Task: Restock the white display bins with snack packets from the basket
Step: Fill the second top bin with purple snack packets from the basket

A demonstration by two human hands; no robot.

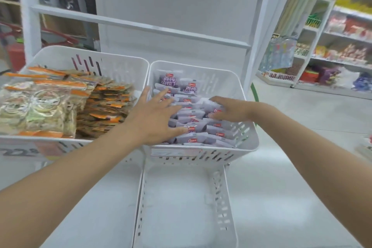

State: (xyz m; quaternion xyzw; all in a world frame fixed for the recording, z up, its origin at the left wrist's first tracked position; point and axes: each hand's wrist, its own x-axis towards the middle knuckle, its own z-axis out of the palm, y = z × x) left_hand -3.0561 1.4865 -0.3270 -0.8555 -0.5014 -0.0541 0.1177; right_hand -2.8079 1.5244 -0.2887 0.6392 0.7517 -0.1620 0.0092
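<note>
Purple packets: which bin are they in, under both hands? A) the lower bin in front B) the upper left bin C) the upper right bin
C: the left hand and right hand both lie on the purple packets in the upper right bin; the upper left bin holds orange packets.

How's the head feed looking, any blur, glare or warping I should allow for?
Head view: flat, even store light; wide-angle warping bows the white slotted plastic bin; far store shelves at right smeared; left hand and right hand on the purple snack packets fairly sharp.
</note>
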